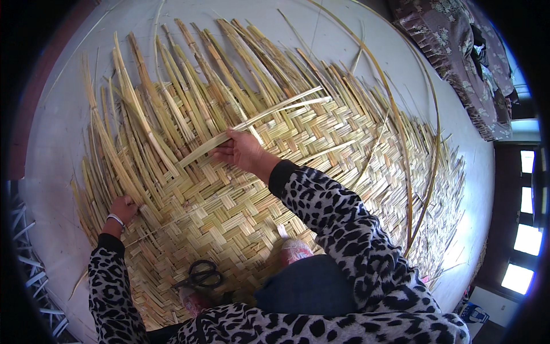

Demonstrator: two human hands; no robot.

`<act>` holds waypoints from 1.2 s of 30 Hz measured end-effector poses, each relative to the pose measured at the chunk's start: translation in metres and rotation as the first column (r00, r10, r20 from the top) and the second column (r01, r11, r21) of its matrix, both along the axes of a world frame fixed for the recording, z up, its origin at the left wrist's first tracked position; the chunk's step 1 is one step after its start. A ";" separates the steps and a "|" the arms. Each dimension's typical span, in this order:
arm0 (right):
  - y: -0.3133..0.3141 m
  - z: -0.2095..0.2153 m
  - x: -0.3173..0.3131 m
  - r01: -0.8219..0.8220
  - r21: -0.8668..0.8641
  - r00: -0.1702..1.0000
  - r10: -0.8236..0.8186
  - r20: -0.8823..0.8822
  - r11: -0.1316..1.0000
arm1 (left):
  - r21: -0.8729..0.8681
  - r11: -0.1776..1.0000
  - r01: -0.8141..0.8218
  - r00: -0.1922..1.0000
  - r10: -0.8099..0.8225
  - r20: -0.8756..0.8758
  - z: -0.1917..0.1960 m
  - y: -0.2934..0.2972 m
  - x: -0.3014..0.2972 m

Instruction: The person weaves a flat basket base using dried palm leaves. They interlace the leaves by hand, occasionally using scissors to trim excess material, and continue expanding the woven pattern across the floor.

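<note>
A large mat point(223, 215) of flat pale reed strips in a diagonal weave spreads across the floor beneath me. My right hand point(240, 152) is closed, pinching a flat reed strip point(203, 148) that lies slantwise over the weave near its far edge. Beyond it, long loose strip ends point(189, 86) fan out from the mat. At the left edge my left hand point(123, 211) has its fingers curled in at the base of several upright strips point(112, 152), whose upper tips look blurred. Black-handled scissors point(205, 274) rest on the mat between my arms.
My feet in pink patterned socks point(295, 251) stand on the mat. Two long thin bent strips point(405, 155) arch over its right side. A flower-patterned cloth point(441, 40) hangs at the far right. Metal racks point(40, 275) stand at the left, on the pale floor point(51, 132).
</note>
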State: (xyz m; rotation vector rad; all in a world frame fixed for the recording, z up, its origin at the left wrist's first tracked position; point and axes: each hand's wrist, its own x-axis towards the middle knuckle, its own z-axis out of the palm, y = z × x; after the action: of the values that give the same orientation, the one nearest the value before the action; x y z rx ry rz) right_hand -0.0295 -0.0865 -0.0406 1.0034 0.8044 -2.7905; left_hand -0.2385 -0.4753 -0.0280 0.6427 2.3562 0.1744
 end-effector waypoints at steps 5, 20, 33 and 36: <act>0.010 0.001 0.005 0.089 0.046 0.996 -0.090 0.027 0.995 | 0.076 0.992 0.097 0.994 -0.093 -0.050 -0.014 -0.015 -0.007; 0.019 0.007 0.029 0.041 0.270 0.997 -0.057 0.051 0.962 | 0.003 0.999 0.041 0.999 -0.041 0.033 -0.011 -0.003 0.003; 0.029 0.012 0.017 -0.025 0.251 0.998 0.037 -0.042 0.968 | 0.156 0.952 0.262 0.931 -0.207 -0.300 0.043 0.089 0.037; 0.030 0.019 0.019 -0.058 0.239 0.995 0.075 -0.062 0.969 | 0.499 0.816 0.291 0.943 -0.158 -0.292 0.024 0.152 0.072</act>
State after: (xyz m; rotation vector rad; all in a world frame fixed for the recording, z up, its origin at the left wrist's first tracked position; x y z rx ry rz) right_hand -0.0105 -0.0561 -0.0216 0.8920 1.1816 -2.7340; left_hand -0.1664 -0.3236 -0.0035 1.2731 2.4342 0.7053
